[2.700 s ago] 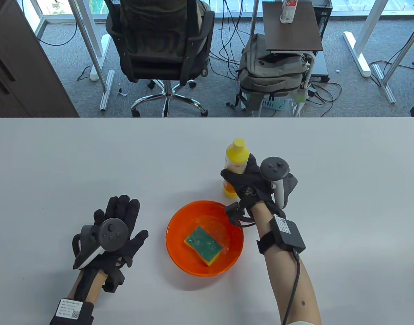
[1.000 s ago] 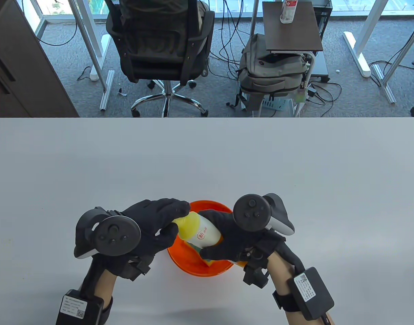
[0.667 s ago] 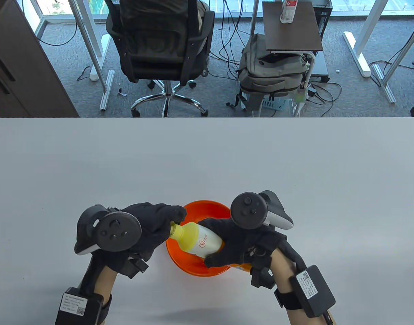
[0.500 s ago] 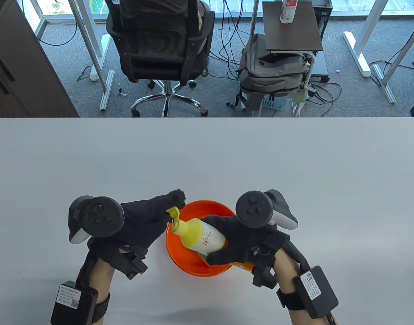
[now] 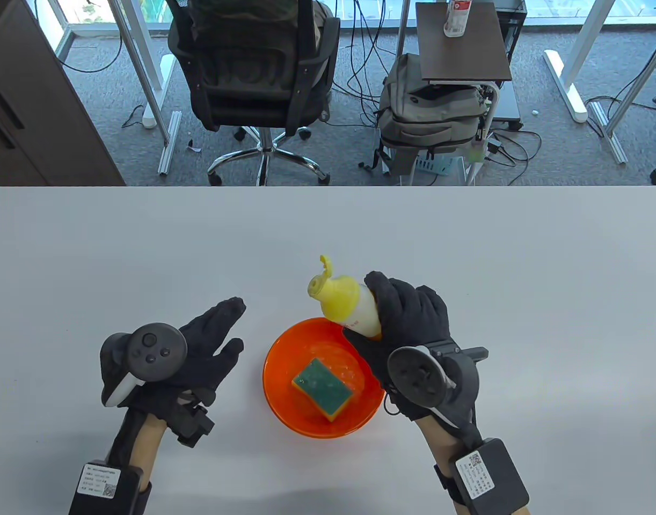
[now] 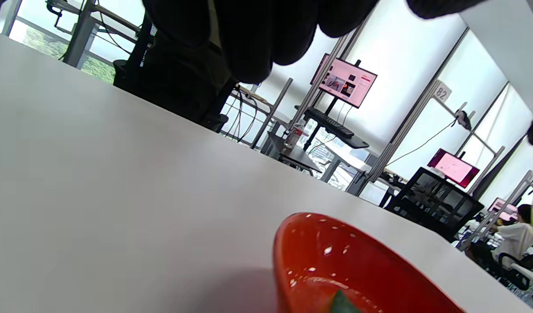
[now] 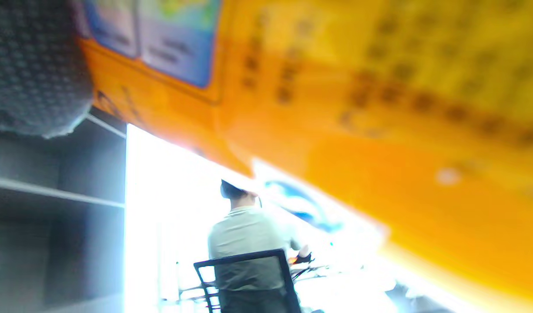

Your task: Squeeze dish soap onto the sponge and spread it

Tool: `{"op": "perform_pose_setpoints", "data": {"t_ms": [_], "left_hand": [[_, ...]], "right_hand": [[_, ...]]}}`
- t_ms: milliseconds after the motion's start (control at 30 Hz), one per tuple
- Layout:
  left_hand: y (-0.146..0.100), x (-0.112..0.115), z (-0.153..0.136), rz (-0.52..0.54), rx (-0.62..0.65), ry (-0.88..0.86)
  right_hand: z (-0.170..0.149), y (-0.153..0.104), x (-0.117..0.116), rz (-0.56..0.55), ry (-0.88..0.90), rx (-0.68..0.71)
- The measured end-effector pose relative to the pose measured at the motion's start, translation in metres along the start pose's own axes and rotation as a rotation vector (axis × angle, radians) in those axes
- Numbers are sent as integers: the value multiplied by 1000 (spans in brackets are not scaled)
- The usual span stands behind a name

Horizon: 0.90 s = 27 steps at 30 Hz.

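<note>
The dish soap bottle (image 5: 355,308), gripped by the right hand (image 5: 408,332) with its cap apparently flipped open, should be tipped nozzle-down over the sponge (image 5: 321,389); left hand (image 5: 199,348) fingers are spread.

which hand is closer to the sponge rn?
Right. The right hand holds the soap bottle over the bowl's far-right rim, near the sponge. The left hand is open, left of the bowl.

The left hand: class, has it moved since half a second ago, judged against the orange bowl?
Yes. The left hand has drawn back leftward, clear of the orange bowl; it no longer touches the soap bottle.
</note>
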<state>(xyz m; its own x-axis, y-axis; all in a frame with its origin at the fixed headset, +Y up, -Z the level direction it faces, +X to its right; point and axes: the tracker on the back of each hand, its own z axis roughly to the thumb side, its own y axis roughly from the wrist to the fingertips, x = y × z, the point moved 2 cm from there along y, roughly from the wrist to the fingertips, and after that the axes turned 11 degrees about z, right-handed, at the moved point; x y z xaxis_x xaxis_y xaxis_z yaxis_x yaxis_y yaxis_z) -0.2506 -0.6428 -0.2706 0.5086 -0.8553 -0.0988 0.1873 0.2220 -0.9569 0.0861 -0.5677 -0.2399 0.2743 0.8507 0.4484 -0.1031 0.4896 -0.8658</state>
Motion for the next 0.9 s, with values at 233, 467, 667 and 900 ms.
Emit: {"op": "perform_pose_setpoints", "data": {"t_ms": [233,467,667,900], "left_hand": [[-19,30,-34,-16,-81,156],[-20,41,-44,-36,-109,184],[-21,42,-42,-24,-98,184],[-21,42,-43,-22,-105,199]], "right_hand": [[18,-5,-25,29,-319,57],[34,-16,-70,70,-556,150],[39,-21,-89,96,-622,188],[49,-26,-95,86,-661,221]]}}
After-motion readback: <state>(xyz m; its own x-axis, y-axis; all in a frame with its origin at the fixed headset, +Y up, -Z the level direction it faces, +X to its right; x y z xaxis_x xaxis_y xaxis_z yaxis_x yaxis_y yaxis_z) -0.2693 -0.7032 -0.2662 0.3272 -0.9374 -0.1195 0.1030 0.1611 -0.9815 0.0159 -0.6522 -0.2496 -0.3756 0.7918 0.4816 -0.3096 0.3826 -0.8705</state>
